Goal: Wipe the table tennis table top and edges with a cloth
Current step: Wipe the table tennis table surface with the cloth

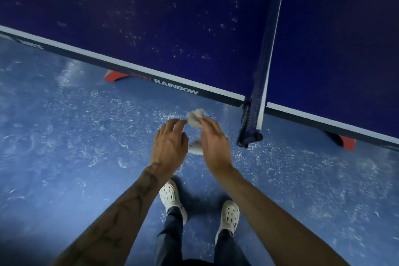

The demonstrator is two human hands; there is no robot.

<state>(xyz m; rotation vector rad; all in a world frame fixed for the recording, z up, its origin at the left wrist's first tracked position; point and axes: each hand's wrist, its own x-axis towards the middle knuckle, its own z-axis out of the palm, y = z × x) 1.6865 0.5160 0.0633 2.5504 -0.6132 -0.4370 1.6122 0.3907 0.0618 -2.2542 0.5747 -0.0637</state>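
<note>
Cloth [195, 117] | held bunched in the air, just short of the surface [172, 17] edge, near the net post [248, 134] | pinched in right hand [216, 142] grip; left hand [170, 144] grip loosely curled at its fringe, contact unclear | judged gathered into a wiping pad

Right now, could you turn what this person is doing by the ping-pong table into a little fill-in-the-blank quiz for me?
1. The right hand grips a crumpled grey ____.
2. The table has the white word ____ printed on its side edge.
3. The person's shoes are ____.
4. The net stands to the person's ____.
Missing words: cloth; RAINBOW; white; right.
</note>
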